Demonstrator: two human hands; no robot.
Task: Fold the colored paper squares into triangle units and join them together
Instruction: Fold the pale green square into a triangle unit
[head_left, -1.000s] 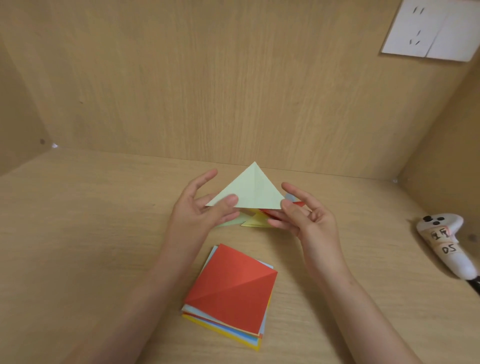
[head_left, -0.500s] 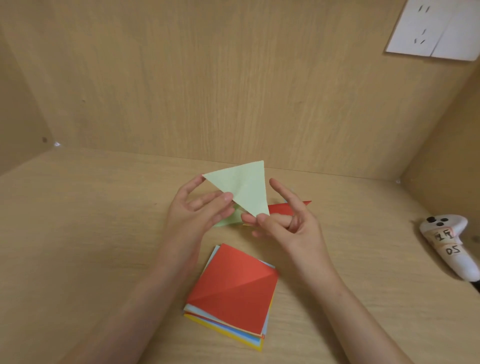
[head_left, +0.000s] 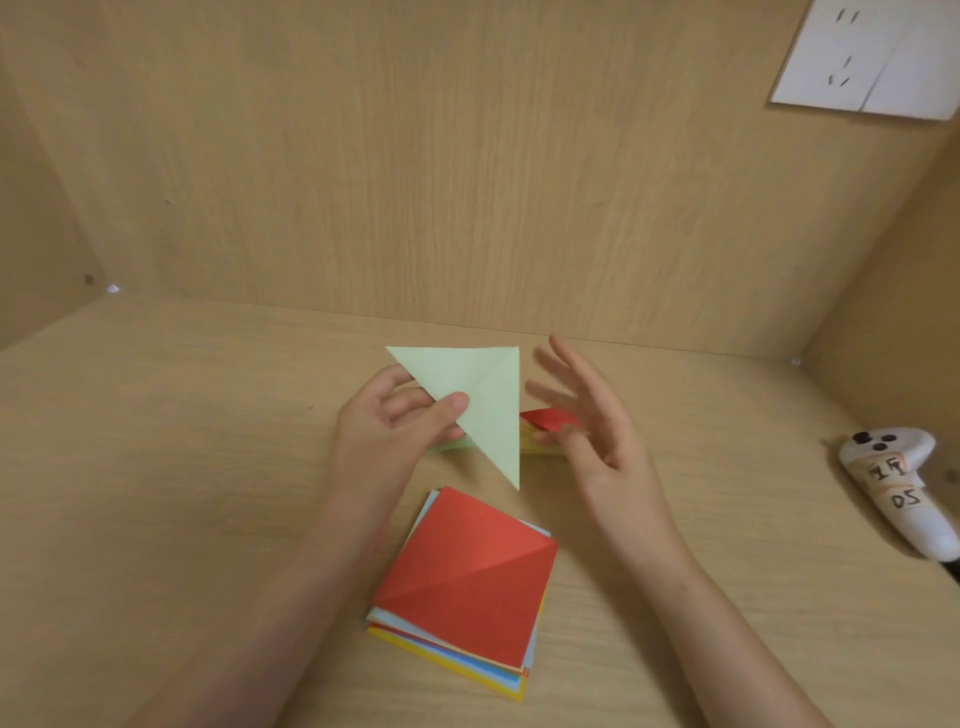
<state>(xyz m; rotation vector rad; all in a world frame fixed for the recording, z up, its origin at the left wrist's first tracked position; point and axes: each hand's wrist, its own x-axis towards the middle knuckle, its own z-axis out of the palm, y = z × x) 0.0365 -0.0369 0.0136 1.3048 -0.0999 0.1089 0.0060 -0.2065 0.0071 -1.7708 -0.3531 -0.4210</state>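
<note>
One green triangle, long edge ten-to-four o'clock, sat pinched in the left hand. The right hand hung spread, empty, at its three o'clock.

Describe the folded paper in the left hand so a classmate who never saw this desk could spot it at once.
On the wooden desk, just beyond the red-topped stack of squares, the left hand pinches a folded triangle. Unlike the flat squares, it is pale green and held up.
</note>
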